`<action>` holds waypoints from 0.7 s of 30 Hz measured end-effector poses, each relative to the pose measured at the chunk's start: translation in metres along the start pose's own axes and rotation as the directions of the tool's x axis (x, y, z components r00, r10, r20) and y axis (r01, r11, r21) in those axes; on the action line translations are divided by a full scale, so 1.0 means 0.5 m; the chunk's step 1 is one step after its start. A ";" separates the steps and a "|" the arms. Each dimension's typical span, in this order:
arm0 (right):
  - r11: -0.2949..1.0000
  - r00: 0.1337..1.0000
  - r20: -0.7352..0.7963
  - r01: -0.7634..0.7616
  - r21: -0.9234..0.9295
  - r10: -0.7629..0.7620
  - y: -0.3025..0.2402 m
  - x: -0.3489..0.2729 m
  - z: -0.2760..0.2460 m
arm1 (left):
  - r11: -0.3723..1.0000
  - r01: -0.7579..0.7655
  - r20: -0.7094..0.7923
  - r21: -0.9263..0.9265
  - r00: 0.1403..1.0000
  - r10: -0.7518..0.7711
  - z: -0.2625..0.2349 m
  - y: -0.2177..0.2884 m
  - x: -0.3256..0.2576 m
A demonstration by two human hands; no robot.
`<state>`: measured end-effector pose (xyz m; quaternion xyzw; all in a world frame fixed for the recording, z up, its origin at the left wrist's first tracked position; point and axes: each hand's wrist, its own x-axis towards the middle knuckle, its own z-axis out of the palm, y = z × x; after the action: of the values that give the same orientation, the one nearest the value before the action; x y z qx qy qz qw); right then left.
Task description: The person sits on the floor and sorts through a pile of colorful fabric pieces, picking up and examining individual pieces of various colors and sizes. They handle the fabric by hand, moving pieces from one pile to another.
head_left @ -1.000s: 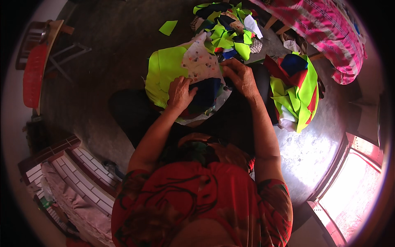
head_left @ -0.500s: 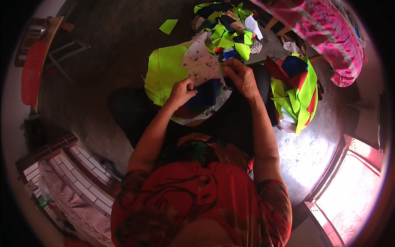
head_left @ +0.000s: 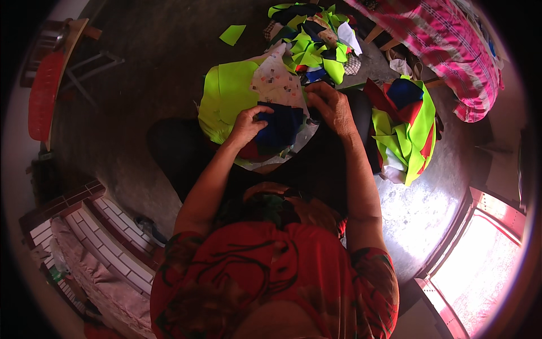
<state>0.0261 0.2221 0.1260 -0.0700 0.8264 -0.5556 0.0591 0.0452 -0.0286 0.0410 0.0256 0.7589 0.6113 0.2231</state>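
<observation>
Across my lap lies a patchwork of cloth [head_left: 230,93], bright yellow-green on the left, with a pale printed panel [head_left: 278,79] in its middle. A dark blue cloth piece [head_left: 282,127] lies over its near part. My left hand [head_left: 247,126] is closed at the left edge of that blue piece, index finger and thumb pinching it near its upper corner. To the right, my right hand [head_left: 333,108] is held at the patchwork's right edge with thumb and fingertips pressed together. Whatever is between those fingertips is too small to make out.
A heap of cloth scraps [head_left: 316,48] lies on the floor ahead, a lone yellow-green scrap [head_left: 232,35] left of it. Beside my right knee sits a bundle of cloth pieces [head_left: 406,133]. Pink checked fabric [head_left: 446,51] hangs at far right; a red basin [head_left: 46,96] stands far left.
My left fingers have shifted on the blue cloth, and more of that piece now shows, its upper edge lying higher and flatter. My right hand has stayed nearly in place.
</observation>
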 end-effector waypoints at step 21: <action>0.998 0.999 0.043 -0.014 -0.064 0.017 -0.001 0.000 0.002 | 0.940 0.310 0.153 0.144 0.931 -0.330 -0.021 0.005 -0.031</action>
<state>0.0262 0.2209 0.1259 -0.0776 0.8427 -0.5268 0.0794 0.0545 -0.0426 0.0497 -0.0318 0.7648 0.5165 0.3837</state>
